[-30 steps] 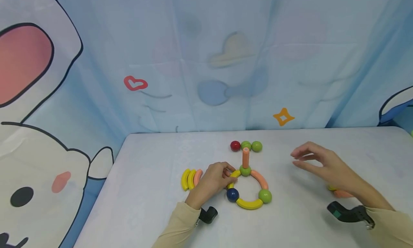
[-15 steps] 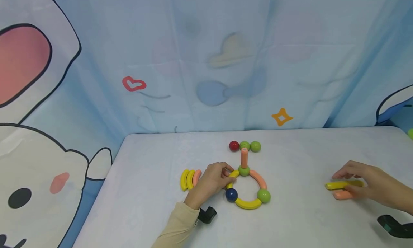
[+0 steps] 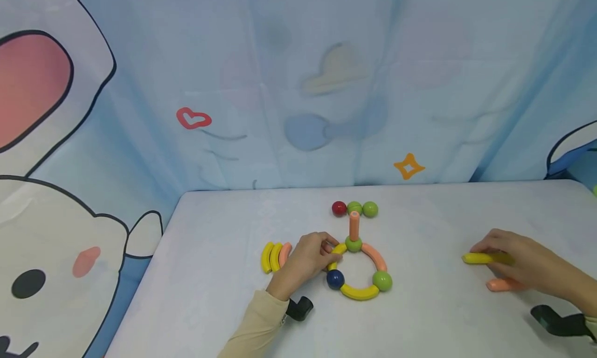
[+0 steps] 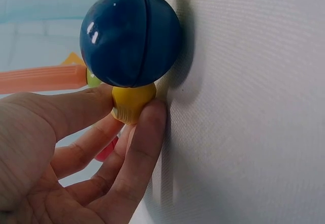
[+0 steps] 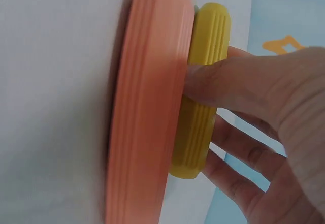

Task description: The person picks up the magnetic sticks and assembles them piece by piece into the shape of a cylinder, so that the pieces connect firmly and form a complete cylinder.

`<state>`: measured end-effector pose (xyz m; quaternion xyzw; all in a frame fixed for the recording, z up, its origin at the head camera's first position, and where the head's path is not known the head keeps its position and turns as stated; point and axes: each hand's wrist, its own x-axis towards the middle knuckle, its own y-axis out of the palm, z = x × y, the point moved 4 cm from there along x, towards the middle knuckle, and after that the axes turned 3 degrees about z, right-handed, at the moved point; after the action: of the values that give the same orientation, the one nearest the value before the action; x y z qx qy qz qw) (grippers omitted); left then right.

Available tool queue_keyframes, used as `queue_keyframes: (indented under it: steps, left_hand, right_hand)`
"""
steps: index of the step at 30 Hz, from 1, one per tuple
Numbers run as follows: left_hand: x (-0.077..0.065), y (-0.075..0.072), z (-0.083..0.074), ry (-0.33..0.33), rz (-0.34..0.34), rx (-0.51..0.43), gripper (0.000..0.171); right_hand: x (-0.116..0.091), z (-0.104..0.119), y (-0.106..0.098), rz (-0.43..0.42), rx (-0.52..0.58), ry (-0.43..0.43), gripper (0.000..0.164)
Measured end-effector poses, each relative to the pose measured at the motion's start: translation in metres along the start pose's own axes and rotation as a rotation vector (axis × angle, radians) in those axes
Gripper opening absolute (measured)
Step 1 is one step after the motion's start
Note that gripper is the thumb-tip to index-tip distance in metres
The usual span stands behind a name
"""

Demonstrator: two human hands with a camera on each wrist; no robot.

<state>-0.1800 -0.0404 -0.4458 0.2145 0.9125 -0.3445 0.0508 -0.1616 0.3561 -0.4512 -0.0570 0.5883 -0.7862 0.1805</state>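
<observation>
Right hand [image 3: 531,262] pinches straight yellow ridged rod [image 3: 475,258] near mid-length, right side of white bench [image 3: 429,311], just beyond salmon-pink ridged rod [image 3: 501,285]; left hand [image 3: 305,255] pinches curved yellow rod [image 3: 342,248] touching glossy dark-blue ball [image 3: 335,280]. Both yellow rods look light, stiff, plastic-like, probably smooth but not fragile; ridged middle seems best hold.

The head view is evenly bright, the 2 wrist views dimmer (glints on the blue ball [image 4: 127,38]).
</observation>
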Motion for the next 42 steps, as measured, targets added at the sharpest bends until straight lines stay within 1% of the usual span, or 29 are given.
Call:
queue_keyframes:
  steps: [1,6,10,12,14,16,20,22,24,28,31,36,42]
  left_hand:
    - [0.000,0.000,0.000,-0.002,0.001,-0.001,0.026]
    - [0.000,0.000,0.000,-0.015,0.003,0.003,0.026]
    - [0.000,0.000,0.000,-0.019,0.001,0.000,0.026]
    - [0.000,0.001,0.000,-0.017,0.001,-0.008,0.026]
    - [0.000,0.000,0.000,-0.014,0.002,-0.018,0.026]
    - [0.000,0.000,0.000,-0.013,0.003,-0.024,0.026]
    - [0.000,0.000,0.000,-0.010,0.005,-0.028,0.026]
    - [0.000,0.000,-0.001,-0.010,0.007,-0.033,0.026]
    - [0.000,0.000,0.000,-0.010,0.010,-0.041,0.026]
    - [0.000,0.001,0.001,-0.006,0.009,-0.044,0.025]
    - [0.000,0.001,0.001,0.001,0.006,-0.041,0.025]
    - [0.000,0.001,0.001,0.003,0.006,-0.040,0.025]
    - [-0.001,0.001,0.000,-0.005,0.006,-0.049,0.026]
  right_hand:
    - [0.001,0.003,-0.001,-0.004,-0.015,-0.006,0.025]
    - [0.006,0.021,-0.002,-0.002,-0.001,-0.044,0.029]
    - [0.009,0.044,-0.002,-0.025,0.018,-0.098,0.034]
    - [0.011,0.058,-0.002,-0.040,0.051,-0.136,0.037]
    - [0.014,0.074,-0.004,-0.069,0.108,-0.197,0.040]
    - [0.016,0.090,-0.006,-0.095,0.183,-0.276,0.044]
    - [0.020,0.121,-0.010,-0.144,0.368,-0.441,0.050]
    - [0.021,0.134,-0.011,-0.155,0.456,-0.495,0.050]
    - [0.023,0.144,-0.011,-0.160,0.549,-0.521,0.047]
    - [0.026,0.157,-0.009,-0.173,0.734,-0.527,0.042]
    - [0.027,0.162,-0.005,-0.167,0.826,-0.507,0.039]
    - [0.026,0.164,0.003,-0.131,0.892,-0.469,0.037]
    - [0.026,0.162,0.011,-0.122,0.916,-0.438,0.037]
